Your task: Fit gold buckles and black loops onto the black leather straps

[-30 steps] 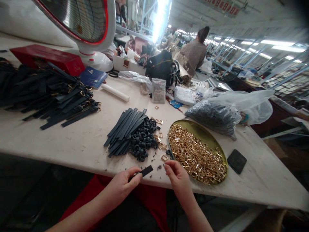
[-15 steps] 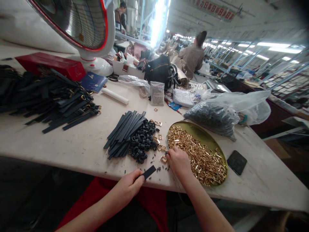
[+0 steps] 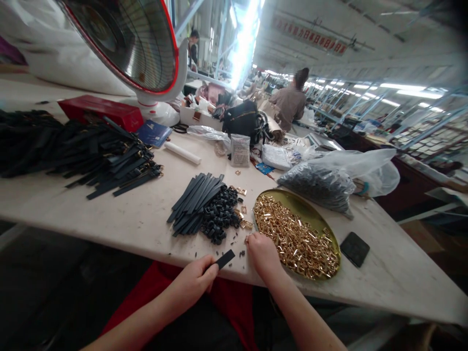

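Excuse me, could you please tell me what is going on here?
A person's left grip holds a black strap near the front edge of the table. The right grip is beside the tray of gold buckles; whether it holds anything is hard to tell. Beyond them lie loose black straps and small black loops.

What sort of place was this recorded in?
Probably a factory workshop: a rounded gold tray of small gold metal buckles, piled flat black straps, and long rows of white ceiling lights.
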A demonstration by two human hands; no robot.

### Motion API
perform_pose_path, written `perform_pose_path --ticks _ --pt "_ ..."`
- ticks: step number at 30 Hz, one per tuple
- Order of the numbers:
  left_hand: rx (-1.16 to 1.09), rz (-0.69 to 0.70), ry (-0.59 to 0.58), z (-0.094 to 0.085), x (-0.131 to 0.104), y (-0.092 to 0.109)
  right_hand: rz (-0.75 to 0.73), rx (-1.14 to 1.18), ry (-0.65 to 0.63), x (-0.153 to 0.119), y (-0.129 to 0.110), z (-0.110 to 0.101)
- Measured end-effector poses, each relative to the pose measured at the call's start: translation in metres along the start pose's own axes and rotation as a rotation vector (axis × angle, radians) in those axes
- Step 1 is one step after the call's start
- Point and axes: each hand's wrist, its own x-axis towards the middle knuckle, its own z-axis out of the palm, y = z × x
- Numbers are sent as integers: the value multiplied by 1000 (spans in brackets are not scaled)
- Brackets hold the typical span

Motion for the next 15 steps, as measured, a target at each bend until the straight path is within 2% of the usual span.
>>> perform_pose_path --ticks 4,6,8,11,13,15 --pt "3 48 98 -6 -2 3 -32 126 6 -5 -5 -5" --pt "-35 79 128 -10 -2 7 -43 289 -18 -12 -15 -13" --pt "-87 107 143 -13 -1 12 -9 680 -111 -22 -28 -22" --pt "-148 116 102 -13 -1 18 136 1341 -322 -35 -50 -32" --pt "-164 99 63 -13 -2 19 211 1552 -420 -41 -61 -33" --pt "-140 83 65 -12 -2 19 264 1703 -467 -45 -67 -28"
